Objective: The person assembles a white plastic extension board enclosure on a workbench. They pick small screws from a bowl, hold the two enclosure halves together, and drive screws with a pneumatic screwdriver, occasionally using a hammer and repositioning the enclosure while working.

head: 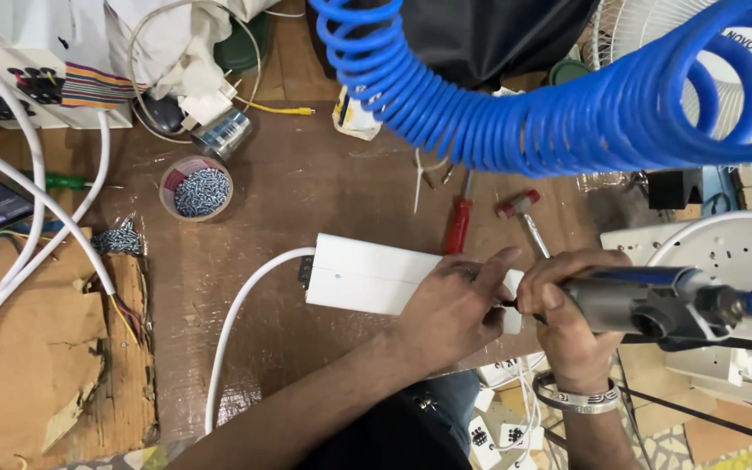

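Two hands meet at the right end of a white box (367, 274) lying on the brown table (306, 183). The left hand (454, 305) presses flat on the box, fingers curled over its edge. The right hand (567, 322) is wrapped tight around a grey pneumatic screwdriver (646, 300), its tip seemingly touching the box, though hidden between the hands. A blue coiled hose (567, 113) hangs above.

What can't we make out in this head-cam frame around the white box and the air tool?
- White box, head view: right end covered by the left hand.
- Air screwdriver: its tip is hidden between both hands; contact with the box cannot be told.
- Right hand: palm hidden by the tool.
- Blue coiled hose: cut off by the top edge.
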